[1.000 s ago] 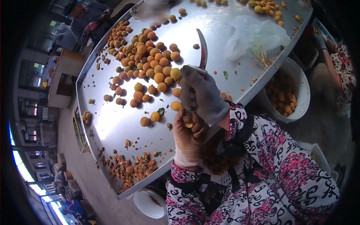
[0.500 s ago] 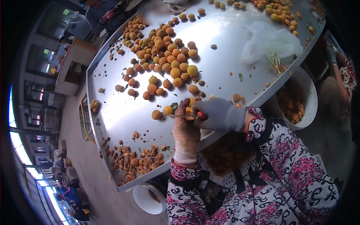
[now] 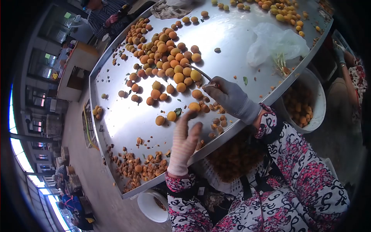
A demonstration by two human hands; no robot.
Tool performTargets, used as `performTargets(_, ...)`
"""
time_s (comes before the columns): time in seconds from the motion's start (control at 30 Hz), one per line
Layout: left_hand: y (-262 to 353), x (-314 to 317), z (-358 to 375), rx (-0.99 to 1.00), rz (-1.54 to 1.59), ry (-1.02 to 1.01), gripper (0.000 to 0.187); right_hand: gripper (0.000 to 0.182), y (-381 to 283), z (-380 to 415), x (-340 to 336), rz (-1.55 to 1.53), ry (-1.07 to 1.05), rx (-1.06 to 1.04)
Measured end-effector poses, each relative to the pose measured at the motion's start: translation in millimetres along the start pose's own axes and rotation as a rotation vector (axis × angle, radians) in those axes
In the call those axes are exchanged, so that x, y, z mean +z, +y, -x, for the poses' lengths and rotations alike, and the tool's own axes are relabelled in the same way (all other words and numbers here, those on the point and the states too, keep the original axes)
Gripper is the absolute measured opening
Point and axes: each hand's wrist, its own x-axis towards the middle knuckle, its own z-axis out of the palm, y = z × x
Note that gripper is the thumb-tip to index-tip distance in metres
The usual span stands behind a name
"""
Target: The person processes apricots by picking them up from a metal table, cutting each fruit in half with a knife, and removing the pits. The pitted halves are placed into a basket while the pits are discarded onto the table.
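My left hand (image 3: 183, 141), in a pale glove with bare fingertips, is over the table's near edge with its fingers spread and nothing in them. Just beyond its fingertips is an orange apricot (image 3: 194, 106). My right hand (image 3: 232, 98), in a grey glove, is closed around a knife; the thin curved blade (image 3: 201, 72) points up and left toward the apricot pile (image 3: 166, 58). The handle is mostly hidden in the fist. Below the right hand lie several small brown apricot pits and pieces (image 3: 218, 124).
The metal table (image 3: 228, 42) has a raised rim. Split apricot scraps (image 3: 143, 168) lie at its near left corner, and a clear plastic bag (image 3: 266, 44) at right. A white bucket (image 3: 322, 104) of apricot pieces stands beside the table. Another person (image 3: 104, 17) is across it.
My hands were together around an apricot with the knife. They have parted: the left moved down and opened, while the right moved up with the knife. The apricot is out of my fingers.
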Motion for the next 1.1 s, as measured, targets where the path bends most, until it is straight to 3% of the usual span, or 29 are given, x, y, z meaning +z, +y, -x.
performTargets(0.03,-19.6,-10.4,-10.9,0.090,-0.257,0.153,0.042,0.036,-2.2,0.2,-1.9,0.002,0.003,-0.001)
performTargets(0.1,-26.4,-15.4,-26.2,0.097,-0.358,0.163,0.046,0.035,-7.6,0.7,-5.7,0.122,-0.049,0.023)
performTargets(0.17,-25.4,-7.6,-35.5,0.365,-1.055,0.161,0.055,0.034,-2.1,-1.1,-5.2,0.154,-0.047,0.009)
performTargets(0.23,-26.2,2.8,-43.2,0.382,-1.030,0.133,0.059,0.034,3.2,-1.3,-2.2,0.182,-0.051,-0.003)
performTargets(0.3,-25.8,8.3,-49.5,0.279,-1.057,0.068,0.055,0.033,5.1,-0.1,0.1,0.116,-0.037,-0.050)
performTargets(0.43,-21.3,6.6,-51.8,0.002,-1.247,0.164,0.048,0.034,-0.7,3.4,-2.3,0.070,-0.109,0.030)
performTargets(0.5,-23.5,2.8,-51.2,0.019,-1.245,0.163,0.041,0.033,6.6,3.1,1.2,0.037,-0.084,-0.015)
performTargets(0.6,-29.9,-2.2,-47.0,-0.119,-1.183,0.125,0.040,0.034,11.4,5.5,2.1,0.063,-0.073,-0.046)
performTargets(0.67,-35.6,-11.5,-43.2,0.001,-0.665,0.151,0.046,0.034,10.3,7.1,2.0,0.097,-0.066,-0.044)
performTargets(0.7,-37.2,-15.9,-39.5,-0.089,-0.143,0.072,0.049,0.034,9.9,8.3,1.8,0.130,-0.060,-0.037)
performTargets(0.77,-15.2,-14.7,-28.5,-0.040,0.282,0.055,0.050,0.035,18.3,8.0,7.2,0.043,-0.066,-0.077)
performTargets(0.83,-5.7,-11.3,-21.5,-0.005,0.418,0.013,0.053,0.035,16.5,8.8,11.1,0.014,-0.122,-0.023)
performTargets(0.9,-1.8,-6.4,-17.1,-0.012,0.812,-0.083,0.056,0.036,10.5,12.7,14.4,-0.012,-0.144,-0.023)
performTargets(0.97,-2.1,2.0,-16.5,-0.027,0.865,-0.066,0.057,0.036,9.0,14.9,21.7,-0.036,-0.167,0.063)
performTargets(1.1,5.9,8.5,-14.7,-0.034,0.627,0.098,0.054,0.035,10.8,13.0,27.9,-0.084,-0.137,0.084)
